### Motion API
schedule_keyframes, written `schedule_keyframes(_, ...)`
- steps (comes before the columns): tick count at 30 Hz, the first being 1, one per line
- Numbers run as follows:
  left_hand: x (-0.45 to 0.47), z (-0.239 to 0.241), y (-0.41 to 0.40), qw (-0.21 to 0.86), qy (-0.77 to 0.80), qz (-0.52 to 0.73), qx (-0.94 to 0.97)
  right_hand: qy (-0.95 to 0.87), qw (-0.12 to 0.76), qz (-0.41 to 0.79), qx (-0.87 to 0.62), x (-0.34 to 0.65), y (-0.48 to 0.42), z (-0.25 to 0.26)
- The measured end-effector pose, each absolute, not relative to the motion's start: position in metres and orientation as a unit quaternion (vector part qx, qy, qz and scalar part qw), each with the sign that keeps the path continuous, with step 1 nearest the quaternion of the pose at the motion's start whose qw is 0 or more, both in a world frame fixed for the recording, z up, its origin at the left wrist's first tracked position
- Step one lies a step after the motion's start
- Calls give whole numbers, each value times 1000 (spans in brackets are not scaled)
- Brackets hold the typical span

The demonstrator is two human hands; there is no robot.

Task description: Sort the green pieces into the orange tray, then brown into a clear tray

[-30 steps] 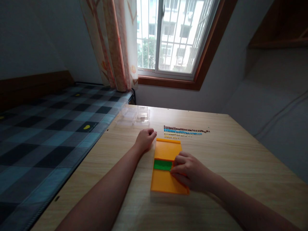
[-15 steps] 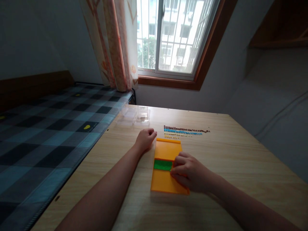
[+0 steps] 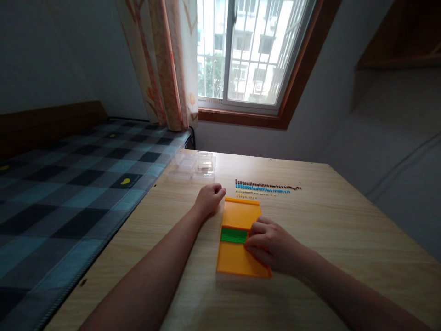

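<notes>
An orange plastic tray point(image 3: 237, 260) lies lengthwise on the wooden table, with a green ridged section point(image 3: 233, 235) running across its middle. My right hand point(image 3: 267, 241) is over the tray's right side, its thumb and fingers pressed together at the right end of the green section. Whatever those fingertips may hold is too small or hidden to make out. Beside the tray's far left corner rests my left hand point(image 3: 210, 198), curled into a fist with nothing visible in it. Past the tray lie rows of small brown point(image 3: 253, 183), blue point(image 3: 253, 188) and yellow pieces point(image 3: 243, 195).
Clear plastic boxes point(image 3: 193, 166) stand at the table's far left. A bed with a checked cover point(image 3: 113, 172) borders the table point(image 3: 344, 239) on the left. Beyond are a curtain point(image 3: 161, 69) and a barred window point(image 3: 255, 59).
Both hands and the tray hold nearly the same places. Only a slight shift of the whole view shows.
</notes>
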State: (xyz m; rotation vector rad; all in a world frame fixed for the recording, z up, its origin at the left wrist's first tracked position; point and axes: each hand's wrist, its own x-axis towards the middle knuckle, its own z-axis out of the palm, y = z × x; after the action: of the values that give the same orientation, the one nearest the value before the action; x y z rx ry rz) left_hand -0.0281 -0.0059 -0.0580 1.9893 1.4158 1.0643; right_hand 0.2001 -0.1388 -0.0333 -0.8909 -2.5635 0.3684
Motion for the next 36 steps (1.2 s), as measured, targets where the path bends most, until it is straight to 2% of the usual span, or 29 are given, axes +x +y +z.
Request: schedule_keyframes(36, -27, -59, -6, 218, 518, 366, 742, -905, 226, 144, -331, 201, -134, -40)
